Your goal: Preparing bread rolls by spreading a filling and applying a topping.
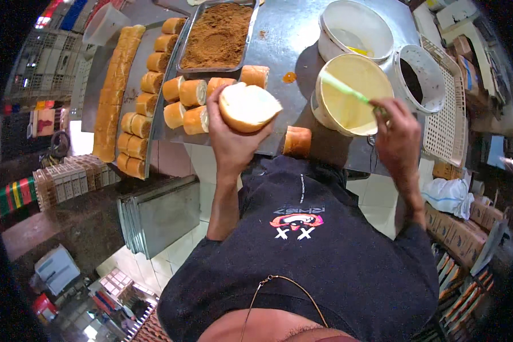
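The left hand (232, 139) cups; the right hand (398, 132) pinches.

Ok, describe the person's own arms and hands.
The left hand and right hand are bare and ungloved. The forearms are uncovered too, with nothing visible worn on them. Dark sleeves, with no visible markings, stop above the forearms.

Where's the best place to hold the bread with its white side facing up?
The bread is probably best held round its curved brown crust, from underneath, as the left hand does. Its pale face points up, so cupping the rounded outside should leave that face uncovered.
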A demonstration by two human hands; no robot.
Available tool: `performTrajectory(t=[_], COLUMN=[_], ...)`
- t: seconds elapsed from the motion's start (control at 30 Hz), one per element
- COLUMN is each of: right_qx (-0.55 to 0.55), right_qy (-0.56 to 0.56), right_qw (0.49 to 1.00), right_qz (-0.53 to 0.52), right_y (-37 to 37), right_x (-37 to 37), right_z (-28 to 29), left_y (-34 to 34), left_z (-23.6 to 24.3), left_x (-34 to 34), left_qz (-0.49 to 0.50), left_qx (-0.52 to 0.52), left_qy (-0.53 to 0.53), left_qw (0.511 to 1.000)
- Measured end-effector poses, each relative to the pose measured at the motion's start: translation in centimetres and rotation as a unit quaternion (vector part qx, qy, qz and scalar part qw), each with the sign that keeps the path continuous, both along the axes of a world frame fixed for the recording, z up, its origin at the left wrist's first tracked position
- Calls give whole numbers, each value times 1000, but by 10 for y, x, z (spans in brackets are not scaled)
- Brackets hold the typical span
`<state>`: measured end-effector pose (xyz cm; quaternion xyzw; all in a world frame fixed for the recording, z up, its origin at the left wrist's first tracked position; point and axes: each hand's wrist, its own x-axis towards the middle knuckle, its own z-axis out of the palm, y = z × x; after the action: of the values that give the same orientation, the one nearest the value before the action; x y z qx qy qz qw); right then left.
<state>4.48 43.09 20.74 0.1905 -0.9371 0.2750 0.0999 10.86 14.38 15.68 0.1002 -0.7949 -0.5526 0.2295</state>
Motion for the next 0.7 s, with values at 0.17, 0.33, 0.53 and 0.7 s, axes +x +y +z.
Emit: performTrajectory(t=[0.17,0.33,0.53,0.7], right_qx=[233,386,332,323], right_qy=[-3,-159,-205,-231], right_qw=[969,905,909,863], right_qz=[77,81,146,312], right_y=[20,-20,-48,-25], right_x=[-89,-145,-128,-124], right_z=[-41,-113,-111,-100], left_y=[-19,-12,-13,-6], left_z=[-22,-19,-34,-30], left_x=[21,19,29,19], left_qz=[-38,-132,-84,-64], left_qx=[535,634,659,681], left_qy=[-41,-4,7,-28], left_qw=[843,762,747,729])
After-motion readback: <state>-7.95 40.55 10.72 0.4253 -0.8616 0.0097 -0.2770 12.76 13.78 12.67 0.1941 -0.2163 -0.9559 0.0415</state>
